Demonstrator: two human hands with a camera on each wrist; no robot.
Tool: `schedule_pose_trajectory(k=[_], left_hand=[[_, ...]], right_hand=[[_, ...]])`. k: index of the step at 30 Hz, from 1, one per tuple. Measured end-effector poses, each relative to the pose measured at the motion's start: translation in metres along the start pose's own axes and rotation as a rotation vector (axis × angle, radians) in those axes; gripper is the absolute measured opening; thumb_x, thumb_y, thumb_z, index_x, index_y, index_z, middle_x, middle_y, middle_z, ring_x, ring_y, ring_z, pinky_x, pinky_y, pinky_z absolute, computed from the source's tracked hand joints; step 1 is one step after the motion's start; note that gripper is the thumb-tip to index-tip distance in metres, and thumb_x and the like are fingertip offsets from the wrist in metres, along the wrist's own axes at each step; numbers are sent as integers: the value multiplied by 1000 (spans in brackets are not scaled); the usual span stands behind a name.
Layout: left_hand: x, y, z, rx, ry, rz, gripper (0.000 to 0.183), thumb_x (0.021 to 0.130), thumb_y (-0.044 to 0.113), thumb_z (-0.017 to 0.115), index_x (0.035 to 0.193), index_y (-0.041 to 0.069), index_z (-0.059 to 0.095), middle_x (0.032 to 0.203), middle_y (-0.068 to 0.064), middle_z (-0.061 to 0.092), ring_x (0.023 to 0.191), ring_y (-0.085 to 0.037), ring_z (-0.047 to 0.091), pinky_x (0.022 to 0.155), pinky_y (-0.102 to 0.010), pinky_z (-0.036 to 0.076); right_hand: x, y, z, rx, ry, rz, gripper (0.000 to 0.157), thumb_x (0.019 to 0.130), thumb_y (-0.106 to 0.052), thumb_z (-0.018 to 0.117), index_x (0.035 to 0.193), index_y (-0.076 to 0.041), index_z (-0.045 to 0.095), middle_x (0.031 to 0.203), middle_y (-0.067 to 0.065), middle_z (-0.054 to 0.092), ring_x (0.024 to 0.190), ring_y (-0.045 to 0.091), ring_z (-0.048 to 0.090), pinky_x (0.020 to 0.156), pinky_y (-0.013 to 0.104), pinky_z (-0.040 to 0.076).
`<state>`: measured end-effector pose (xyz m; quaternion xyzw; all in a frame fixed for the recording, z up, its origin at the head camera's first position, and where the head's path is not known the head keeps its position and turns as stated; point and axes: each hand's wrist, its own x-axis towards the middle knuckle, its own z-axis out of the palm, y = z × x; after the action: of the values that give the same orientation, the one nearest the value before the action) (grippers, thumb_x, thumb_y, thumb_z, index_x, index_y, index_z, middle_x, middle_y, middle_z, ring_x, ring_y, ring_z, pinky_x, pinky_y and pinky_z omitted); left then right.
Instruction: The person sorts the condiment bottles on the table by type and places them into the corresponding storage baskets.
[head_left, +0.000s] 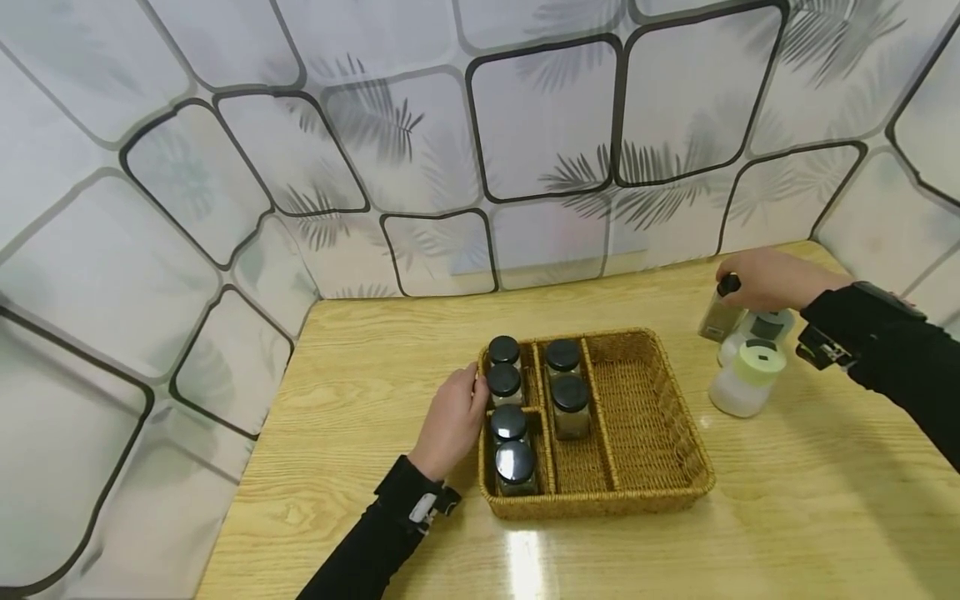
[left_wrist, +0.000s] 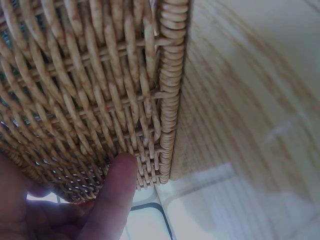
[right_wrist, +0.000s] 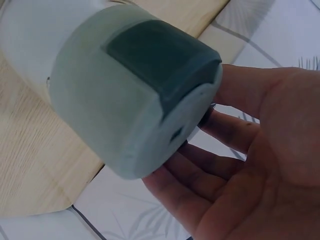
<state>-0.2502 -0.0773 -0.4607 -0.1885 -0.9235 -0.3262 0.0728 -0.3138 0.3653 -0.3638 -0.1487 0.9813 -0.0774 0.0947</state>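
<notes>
My left hand (head_left: 448,421) holds the left side of a woven basket (head_left: 600,505). In the left wrist view, one finger (left_wrist: 117,182) lies along the outer wicker wall. Two black-lidded jars stand in each left compartment, including a front jar (head_left: 516,467); two more, among them a jar (head_left: 570,407), occupy the middle one. At the back right, my right hand (head_left: 776,279) grips a spice bottle (head_left: 720,317) by its black cap. Beside it are a grey-green-lidded jar (right_wrist: 115,95) and a yellow-green-lidded jar (head_left: 746,379) with white contents. The grey-green lid covers most of the spice bottle in the right wrist view.
The basket stands on a light wood-grain table (head_left: 360,358), its wide right compartment bare. A patterned cloth wall (head_left: 420,167) of rounded squares and leaf prints borders the back and sides. The two pale-lidded jars stand close to the basket's right side, under the right forearm.
</notes>
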Motion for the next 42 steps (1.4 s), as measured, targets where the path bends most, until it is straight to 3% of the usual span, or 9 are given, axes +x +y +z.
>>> schedule_pose_trajectory(k=[12, 30, 38, 42], left_hand=[[-1, 0, 0, 7, -7, -4, 33, 104, 22, 34, 109, 0, 58, 80, -6, 53, 72, -16, 49, 61, -35, 45], [0, 0, -2, -2, 4, 6, 28, 104, 21, 35, 100, 5, 58, 76, -5, 51, 68, -16, 47, 56, -34, 43], [-2, -1, -1, 1, -13, -15, 31, 104, 21, 34, 106, 2, 58, 78, -5, 52, 69, -16, 48, 59, -34, 43], [0, 0, -1, -9, -3, 2, 28, 104, 21, 35, 96, 6, 57, 75, -5, 51, 67, -16, 47, 57, -34, 43]], right_hand=[[-2, -1, -1, 40, 0, 17, 38, 88, -14, 64, 116, 10, 56, 99, 22, 60, 77, 28, 54, 61, 41, 44], [-14, -22, -25, 7, 42, 0, 42, 91, -18, 60, 126, 4, 53, 108, 24, 59, 80, 27, 55, 60, 39, 41], [-16, -32, -33, -11, 52, -8, 41, 90, -18, 61, 124, 2, 56, 103, 23, 61, 76, 26, 55, 59, 40, 43], [-23, -41, -40, -15, 55, -17, 43, 91, -20, 60, 127, 2, 53, 102, 22, 60, 72, 24, 52, 57, 40, 40]])
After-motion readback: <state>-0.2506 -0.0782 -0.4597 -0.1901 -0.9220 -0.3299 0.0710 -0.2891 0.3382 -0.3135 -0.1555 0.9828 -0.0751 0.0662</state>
